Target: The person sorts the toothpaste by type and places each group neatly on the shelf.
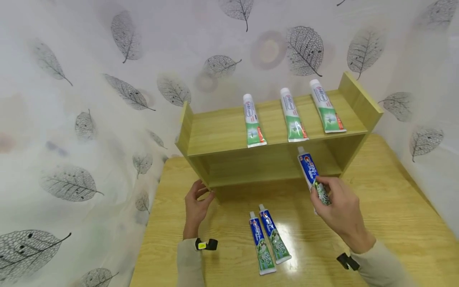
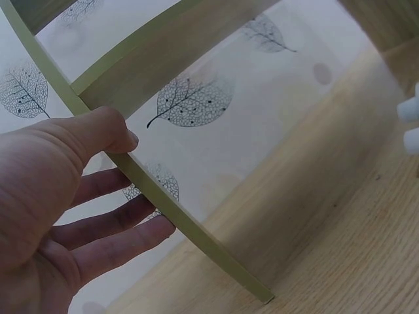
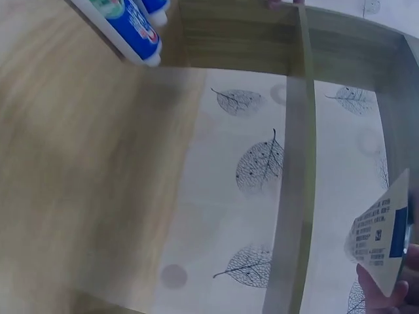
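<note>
Two hands work at a small wooden shelf unit (image 1: 222,131) standing on a wooden bench (image 1: 394,207) against a leaf-patterned backdrop (image 1: 89,99). The right hand (image 1: 338,209) has its fingers curled around the lower end of a blue toothpaste tube (image 1: 311,172), holding it tilted with the white cap pointing up toward the open lower compartment of the shelf unit, just in front of it. The left hand (image 1: 196,205) rests at the unit's lower left front corner, fingers loosely spread: in the left wrist view the thumb lies on the front edge of the side panel (image 2: 157,196) while the fingers reach behind it. Two more blue tubes (image 1: 268,241) lie side by side on the bench between the hands. Three green-and-white tubes (image 1: 292,115) lie apart on the top shelf, caps toward the backdrop.
</note>
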A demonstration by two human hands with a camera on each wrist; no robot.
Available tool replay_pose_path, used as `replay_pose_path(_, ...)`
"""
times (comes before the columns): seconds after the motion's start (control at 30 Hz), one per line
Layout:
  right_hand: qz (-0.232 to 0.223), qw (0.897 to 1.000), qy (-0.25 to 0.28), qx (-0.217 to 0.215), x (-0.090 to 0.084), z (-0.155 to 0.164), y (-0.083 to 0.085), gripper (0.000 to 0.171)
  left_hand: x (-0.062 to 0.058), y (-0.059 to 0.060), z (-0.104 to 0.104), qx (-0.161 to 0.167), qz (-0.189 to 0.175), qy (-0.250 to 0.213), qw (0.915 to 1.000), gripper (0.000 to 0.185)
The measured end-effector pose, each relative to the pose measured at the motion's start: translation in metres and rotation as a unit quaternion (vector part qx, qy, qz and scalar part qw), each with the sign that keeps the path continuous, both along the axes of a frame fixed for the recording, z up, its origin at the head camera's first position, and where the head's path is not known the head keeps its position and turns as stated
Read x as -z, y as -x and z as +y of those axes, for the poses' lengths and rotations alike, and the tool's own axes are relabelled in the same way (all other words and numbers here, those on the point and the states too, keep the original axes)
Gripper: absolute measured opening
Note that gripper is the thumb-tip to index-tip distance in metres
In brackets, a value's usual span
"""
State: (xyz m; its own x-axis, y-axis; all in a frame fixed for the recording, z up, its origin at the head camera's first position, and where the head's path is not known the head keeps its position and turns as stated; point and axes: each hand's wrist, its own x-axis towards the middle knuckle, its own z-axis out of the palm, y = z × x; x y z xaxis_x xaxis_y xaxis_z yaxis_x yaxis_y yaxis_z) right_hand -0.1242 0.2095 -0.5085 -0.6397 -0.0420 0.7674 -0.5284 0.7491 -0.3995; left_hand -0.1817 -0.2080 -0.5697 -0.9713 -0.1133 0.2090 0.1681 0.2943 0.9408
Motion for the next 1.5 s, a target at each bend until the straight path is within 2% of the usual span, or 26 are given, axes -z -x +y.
replay_pose_path(0.17,-0.010,1.000,0.007,0.018,-0.009,0.001,0.019,0.028,0.002,0.000,0.001,-0.004,0.005,0.000,1.0000,0.050)
replay_pose_path(0.37,-0.012,0.999,0.004,0.034,-0.011,-0.004,0.034,0.026,0.002,-0.001,0.001,-0.006,0.010,0.001,0.9999,0.050)
replay_pose_path(0.77,-0.077,0.994,0.016,0.071,-0.007,-0.008,0.064,0.023,0.004,-0.002,0.000,-0.003,0.005,0.004,1.0000,0.051)
replay_pose_path(0.93,-0.086,0.993,0.014,0.081,-0.010,-0.005,0.075,0.021,0.003,-0.001,0.001,-0.003,0.011,0.003,0.9999,0.051)
replay_pose_path(1.23,-0.101,0.988,-0.014,0.120,-0.016,0.000,0.079,0.021,0.002,0.000,0.001,-0.006,0.007,0.002,1.0000,0.052)
replay_pose_path(1.5,-0.139,0.978,-0.037,0.150,-0.025,-0.003,0.080,0.021,0.002,-0.001,0.000,-0.006,0.006,-0.001,1.0000,0.050)
